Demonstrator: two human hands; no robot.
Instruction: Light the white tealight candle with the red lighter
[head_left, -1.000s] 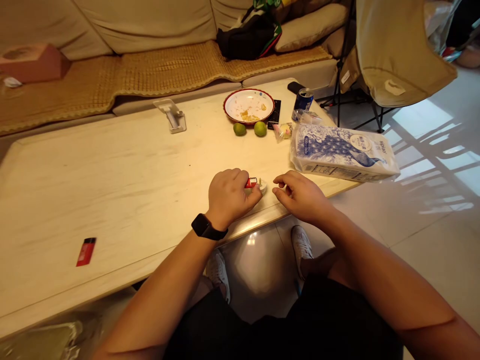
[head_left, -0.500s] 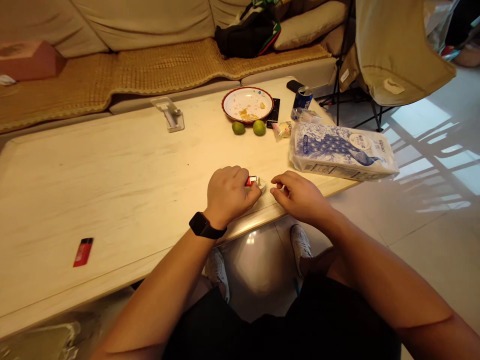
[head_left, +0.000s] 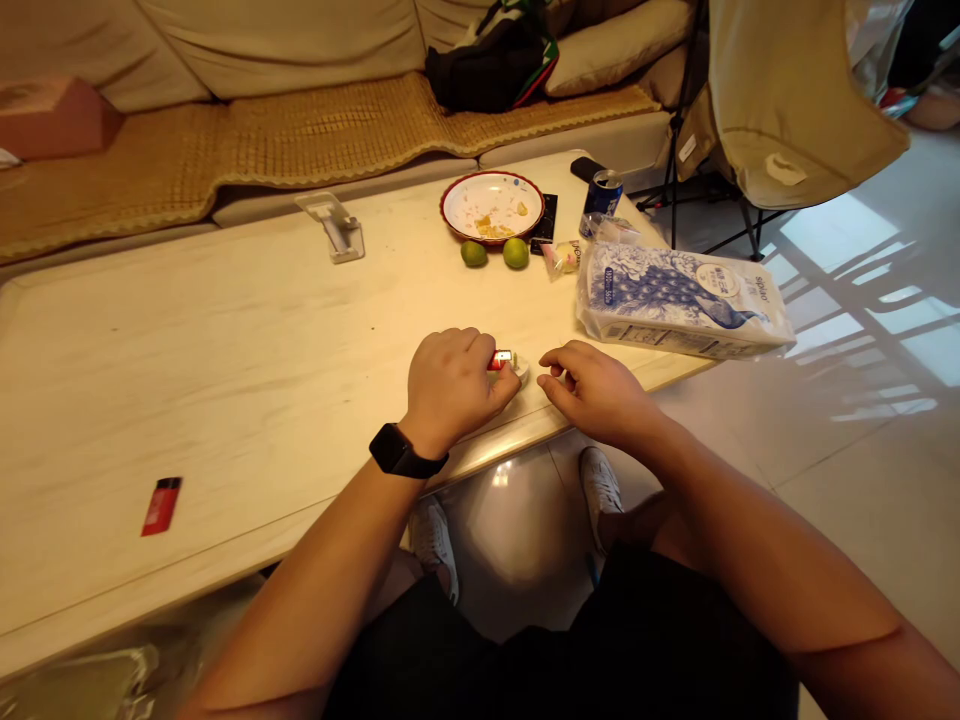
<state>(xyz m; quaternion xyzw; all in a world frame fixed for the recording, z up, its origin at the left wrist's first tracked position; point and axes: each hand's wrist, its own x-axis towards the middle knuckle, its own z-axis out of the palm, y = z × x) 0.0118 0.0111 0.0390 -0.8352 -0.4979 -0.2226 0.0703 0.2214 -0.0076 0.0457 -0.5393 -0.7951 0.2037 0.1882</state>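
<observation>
My left hand (head_left: 454, 380), with a black watch at its wrist, is closed around a red lighter (head_left: 498, 360) whose metal top points right. Just past its thumb, a small white object (head_left: 524, 371), perhaps a little dish, sits at the table's near edge. A short yellow-green piece (head_left: 515, 359) stands beside the lighter's tip; its kind is unclear. To the right hovers my right hand (head_left: 596, 388), fingers half curled, thumb and forefinger apart, nothing visible between them. Another red lighter (head_left: 161, 506) with a black top lies at the left of the table (head_left: 247, 380).
Toward the back stand a red-rimmed plate (head_left: 491, 184) with food scraps, two green limes (head_left: 516, 253), a small wrapped packet (head_left: 562, 258) and a blue can (head_left: 603, 192). A large tissue pack (head_left: 679, 300) overhangs the right edge. A white stand (head_left: 334, 228) lies near the sofa.
Both hands keep nearly the same pose, the left still around the lighter. The whole view has shifted very slightly; nothing was taken up or let go.
</observation>
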